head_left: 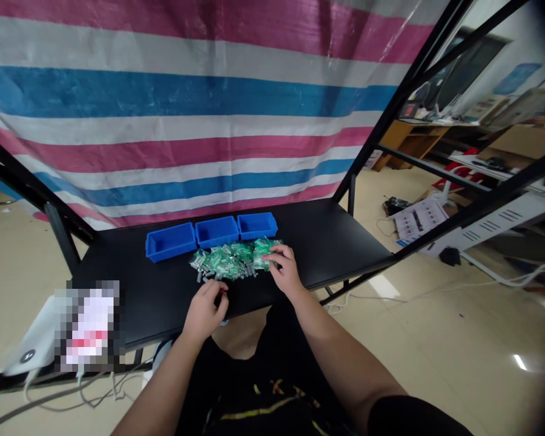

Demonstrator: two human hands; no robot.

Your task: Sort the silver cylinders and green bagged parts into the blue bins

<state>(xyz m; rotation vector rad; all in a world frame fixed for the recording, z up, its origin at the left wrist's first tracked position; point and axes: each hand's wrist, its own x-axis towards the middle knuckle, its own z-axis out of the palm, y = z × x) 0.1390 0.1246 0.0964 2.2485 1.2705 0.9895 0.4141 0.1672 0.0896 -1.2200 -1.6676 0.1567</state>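
A heap of small clear and green plastic packets (229, 259), mixed with loose grey cylindrical pieces, lies on the black table (158, 303). My right hand (285, 269) reaches over the heap's right end, fingers apart and touching the packets there. At the heap's near left edge, my left hand (206, 309) has its fingers curled with thumb and forefinger close together. Whatever may be between those fingertips is too small to make out. Behind the heap stand a left blue bin (170, 249), a middle blue bin (217, 238) and a right blue bin (257, 233).
A striped plastic sheet (227, 130) hangs behind the table between black frame posts. A white device (36, 339) with cables sits at the table's left corner, beside a blurred-out item (91, 327). Boxes and a wooden desk (406, 142) stand on the right.
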